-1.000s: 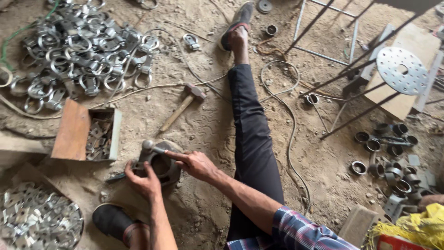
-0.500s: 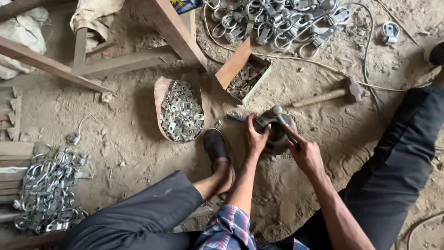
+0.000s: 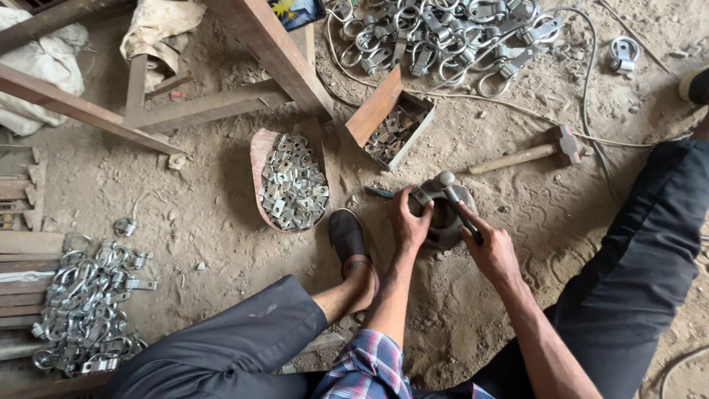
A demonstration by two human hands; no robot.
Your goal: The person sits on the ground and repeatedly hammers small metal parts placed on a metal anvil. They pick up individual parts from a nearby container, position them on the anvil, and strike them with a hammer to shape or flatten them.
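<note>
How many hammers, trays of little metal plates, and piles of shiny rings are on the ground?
Hammer: 1
Containers of small metal plates: 2, a cardboard box and a curved tray
Piles of shiny metal rings: 2, one at top, one at lower left
Total: 5

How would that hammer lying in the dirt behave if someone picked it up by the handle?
The hammer would probably feel head-heavy: a blocky metal head sits on a slim wooden handle. It looks rigid, unlikely to flex. Lying flat on loose soil, the squarish head should keep it from rolling, though the handle may be dusty.
</note>
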